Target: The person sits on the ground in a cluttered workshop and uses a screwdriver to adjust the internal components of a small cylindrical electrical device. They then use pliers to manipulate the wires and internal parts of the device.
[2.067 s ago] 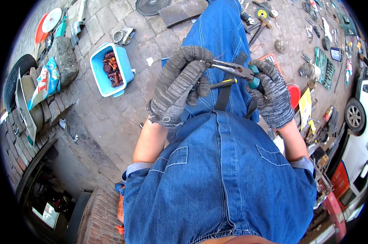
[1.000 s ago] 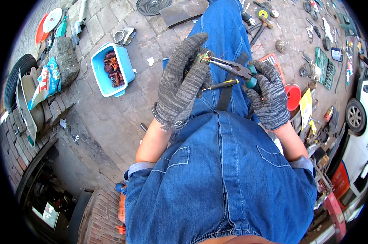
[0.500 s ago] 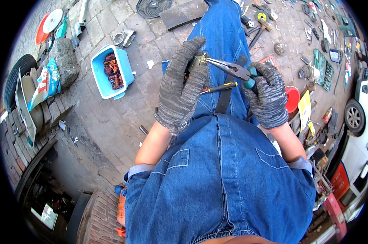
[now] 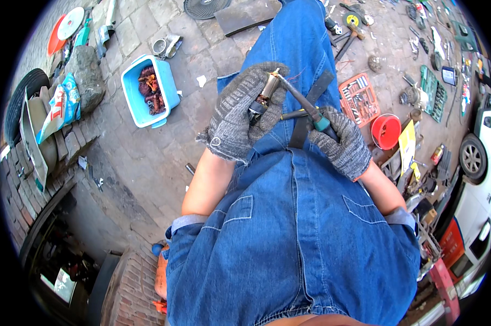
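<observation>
My left hand (image 4: 235,111), in a grey knit glove, is closed around a small motor armature (image 4: 268,87), a metal cylinder with a dark lower end. In my gloved right hand (image 4: 344,144) are long-nose pliers (image 4: 300,99) with green handles. The pliers' jaws point up and left, their tips at the armature's upper end; whether they grip anything there is too small to tell. Thin reddish wires (image 4: 292,75) stick out beside the tips. Across my lap, under the pliers, lies a yellow-and-black screwdriver (image 4: 294,114), partly hidden by my hands.
A blue tub (image 4: 172,89) holding copper-coloured coils stands on the paving to the left. On the right are an orange tool case (image 4: 343,93), a red bucket (image 4: 385,145) and a hammer (image 4: 356,33). Scattered tools lie beyond, near a parked white car (image 4: 482,201).
The pliers have turned to show their narrow side, and my right hand has moved down and left. My left hand has tilted, showing more of the armature. The tool case is now uncovered.
</observation>
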